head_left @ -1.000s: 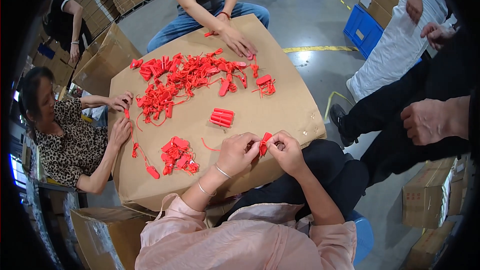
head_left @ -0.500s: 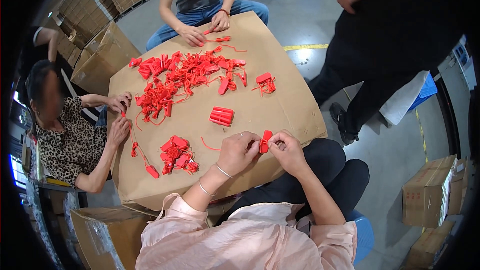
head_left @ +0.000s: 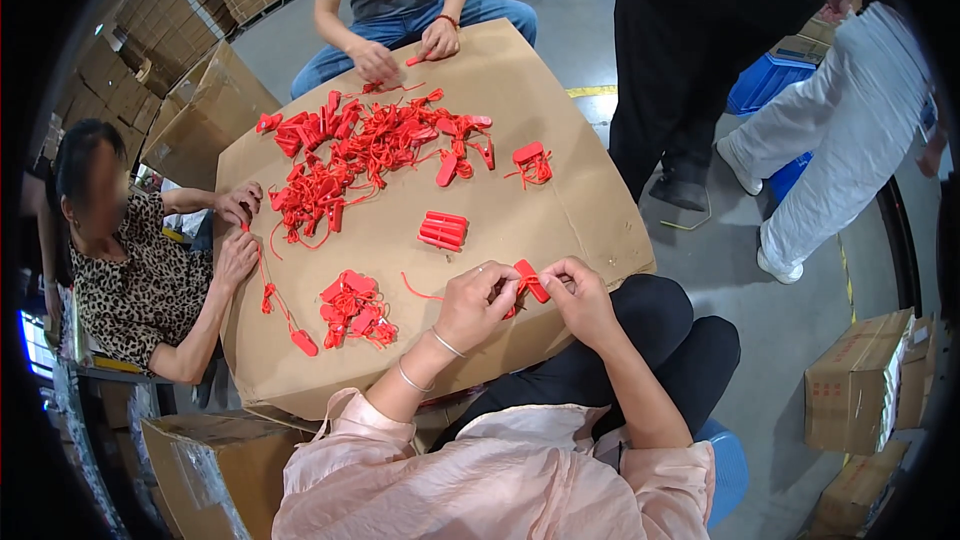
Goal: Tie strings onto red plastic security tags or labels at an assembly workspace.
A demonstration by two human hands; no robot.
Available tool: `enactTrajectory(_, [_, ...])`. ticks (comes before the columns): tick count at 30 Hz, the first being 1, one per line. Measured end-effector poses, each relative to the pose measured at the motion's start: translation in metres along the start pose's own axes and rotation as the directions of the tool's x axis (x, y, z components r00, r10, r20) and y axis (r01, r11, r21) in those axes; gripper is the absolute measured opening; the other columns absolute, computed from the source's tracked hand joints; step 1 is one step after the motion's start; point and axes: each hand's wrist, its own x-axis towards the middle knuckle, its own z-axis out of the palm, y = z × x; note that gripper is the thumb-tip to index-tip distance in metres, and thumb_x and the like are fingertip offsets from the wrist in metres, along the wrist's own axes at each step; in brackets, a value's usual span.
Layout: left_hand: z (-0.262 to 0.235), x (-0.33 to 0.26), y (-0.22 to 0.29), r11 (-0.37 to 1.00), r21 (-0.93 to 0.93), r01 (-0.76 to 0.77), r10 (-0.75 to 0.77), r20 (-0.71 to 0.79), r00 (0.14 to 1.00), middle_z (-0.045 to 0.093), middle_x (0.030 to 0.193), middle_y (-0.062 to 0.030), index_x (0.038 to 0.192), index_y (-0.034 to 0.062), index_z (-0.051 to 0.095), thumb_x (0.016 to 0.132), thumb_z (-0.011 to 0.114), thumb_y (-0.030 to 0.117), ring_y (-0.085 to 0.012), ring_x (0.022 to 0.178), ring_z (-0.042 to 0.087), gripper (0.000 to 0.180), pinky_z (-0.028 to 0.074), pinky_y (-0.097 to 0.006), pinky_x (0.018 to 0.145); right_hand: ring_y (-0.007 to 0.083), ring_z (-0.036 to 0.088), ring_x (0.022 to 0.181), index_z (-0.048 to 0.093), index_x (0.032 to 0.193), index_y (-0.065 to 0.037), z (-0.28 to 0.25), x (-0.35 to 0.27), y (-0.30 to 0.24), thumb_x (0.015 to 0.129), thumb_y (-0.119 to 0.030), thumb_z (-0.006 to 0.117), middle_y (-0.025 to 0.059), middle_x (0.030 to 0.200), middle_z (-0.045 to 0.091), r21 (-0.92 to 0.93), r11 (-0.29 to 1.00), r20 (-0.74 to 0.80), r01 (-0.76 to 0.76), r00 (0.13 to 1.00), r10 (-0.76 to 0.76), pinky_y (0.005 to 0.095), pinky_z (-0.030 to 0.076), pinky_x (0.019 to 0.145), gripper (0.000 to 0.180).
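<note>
At the near edge of the cardboard tabletop [head_left: 545,180], a small flat red plastic piece [head_left: 531,280] is held between my two hands, with red cord [head_left: 519,286] looped across it. My left hand [head_left: 474,306] pinches the cord on the piece's left side. The fingers of my right hand [head_left: 580,304] close on the piece's right side, where cord also shows; the fingertips partly hide it. Out past my left hand trails a loose cord end [head_left: 418,292]. Just beyond my hands lies a neat stack of red plastic pieces [head_left: 443,230] without cords.
A large tangled pile of corded red pieces [head_left: 370,145] covers the far left. A smaller pile [head_left: 355,308] sits near left, a single corded piece [head_left: 532,164] far right. Co-workers' hands [head_left: 238,230] work at the left and far edges; people stand at right. Cartons [head_left: 858,380] stand lower right.
The red piece between my hands has tilted, its top turned leftward. The far co-worker's hand has shifted left. The standing person in black has moved, and a person in white trousers has appeared at right.
</note>
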Motion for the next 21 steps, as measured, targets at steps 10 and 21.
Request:
enactTrajectory(10, [0.000, 0.000, 0.001, 0.978, -0.149, 0.148, -0.139, 0.069, 0.988, 0.061, 0.072, -0.0064, 0.090, 0.0006, 0.058, 0.081, 0.059, 0.007, -0.0104, 0.057, 0.058, 0.010, 0.047, -0.024, 0.052, 0.0055, 0.054, 0.071, 0.050, 0.095, 0.001, 0.004, 0.000, 0.005, 0.085, 0.001, 0.054, 0.0023, 0.081, 0.057, 0.121, 0.992, -0.029, 0.040, 0.999, -0.037, 0.0174, 0.043, 0.062, 0.011])
enactTrajectory(21, [-0.003, 0.005, -0.009, 0.717, -0.533, 0.450, -0.359, 0.272, 0.893, 0.061, 0.073, -0.0023, 0.094, 0.0003, 0.051, 0.089, 0.050, 0.009, -0.0031, 0.055, 0.050, 0.009, 0.041, -0.018, 0.048, 0.0192, 0.055, 0.090, 0.044, 0.113, 0.000, 0.004, -0.003, -0.011, 0.076, 0.000, 0.061, 0.0127, 0.103, 0.055, -0.290, 0.920, -0.082, 0.263, 0.951, -0.297, 0.0290, 0.045, 0.077, 0.040])
